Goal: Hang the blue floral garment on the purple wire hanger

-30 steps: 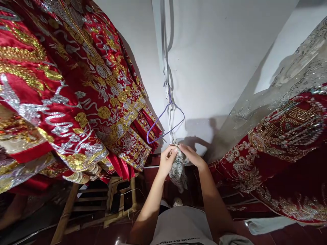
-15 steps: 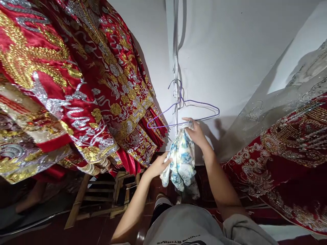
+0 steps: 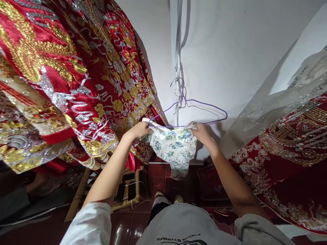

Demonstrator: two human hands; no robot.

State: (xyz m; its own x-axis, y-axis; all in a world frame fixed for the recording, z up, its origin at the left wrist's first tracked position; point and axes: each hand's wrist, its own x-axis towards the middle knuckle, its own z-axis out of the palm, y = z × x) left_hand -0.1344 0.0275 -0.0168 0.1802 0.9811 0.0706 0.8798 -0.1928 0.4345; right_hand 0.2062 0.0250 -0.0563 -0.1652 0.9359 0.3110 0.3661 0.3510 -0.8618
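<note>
A white garment with a blue and green floral print (image 3: 175, 146) is stretched between my two hands. My left hand (image 3: 140, 130) is closed on its upper left edge, beside the left end of a purple wire hanger (image 3: 205, 103). On the other side, my right hand (image 3: 201, 133) pinches the upper right edge, close to the hanger's lower bar. The garment's top lies at that bar; the hanger's left end appears to be at or inside the opening. Its lower part hangs down loose. The hanger's hook is up by a white pole against the wall.
Red garments with gold and silver embroidery (image 3: 109, 68) hang on the left. A beaded red gown (image 3: 293, 163) and sheer white fabric (image 3: 258, 109) are on the right. A bamboo frame (image 3: 79, 195) stands low at left on the red tiled floor (image 3: 158, 173).
My left hand has moved up and left to the garment's top edge. The garment, bunched before, is now spread wide along the hanger's bar. My right hand has shifted slightly right.
</note>
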